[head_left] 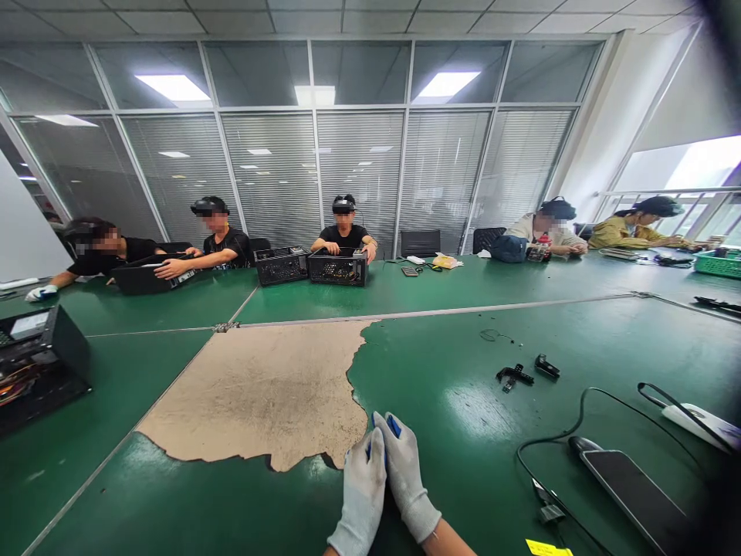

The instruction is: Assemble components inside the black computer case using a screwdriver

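My left hand (362,490) and my right hand (406,475), both in grey-white gloves with some blue on the palm side, are pressed together over the green table. Their fingers are closed, and I see no object between them, though the palms are hidden. Just beyond the left fingertips is the ragged edge of a bare tan patch (266,386) in the table's green covering. To the right of my hands lie two small black plastic parts, a bracket-like piece (514,377) and a shorter one (547,367).
A phone-like black device (634,494) with a cable lies at right, near a white device (703,425). An open computer case (43,363) stands at left. Across the table, several people sit, some handling black computer cases (337,268). A green basket (718,263) is far right.
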The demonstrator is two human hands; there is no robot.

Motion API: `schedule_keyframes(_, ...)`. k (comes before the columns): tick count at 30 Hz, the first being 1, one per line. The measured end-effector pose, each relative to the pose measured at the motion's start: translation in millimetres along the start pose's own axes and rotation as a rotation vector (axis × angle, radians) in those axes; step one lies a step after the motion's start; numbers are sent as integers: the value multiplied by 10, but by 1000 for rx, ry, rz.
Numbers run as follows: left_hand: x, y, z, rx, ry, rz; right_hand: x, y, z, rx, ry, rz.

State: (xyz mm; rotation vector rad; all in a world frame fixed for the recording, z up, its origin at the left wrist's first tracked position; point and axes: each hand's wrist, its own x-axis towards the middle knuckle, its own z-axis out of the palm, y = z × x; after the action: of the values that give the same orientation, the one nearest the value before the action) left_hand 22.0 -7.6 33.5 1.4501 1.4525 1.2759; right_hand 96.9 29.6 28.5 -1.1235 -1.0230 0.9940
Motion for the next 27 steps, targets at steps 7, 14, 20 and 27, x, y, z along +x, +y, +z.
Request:
schedule_keyframes(7, -9, -2, 6, 21, -1, -21, -3, -1, -10, -11, -12, 19)
schedule_keyframes(14, -2, 7, 0, 18, 2, -24, -1, 19, -2, -13, -9, 42)
schedule_keyframes(20, -4, 18, -2, 6, 7, -23, 2, 20, -3, -19, -15, 37)
schedule_keyframes(27, -15, 31, -12, 16, -7, -58, 1, 24, -9, -23, -39, 39)
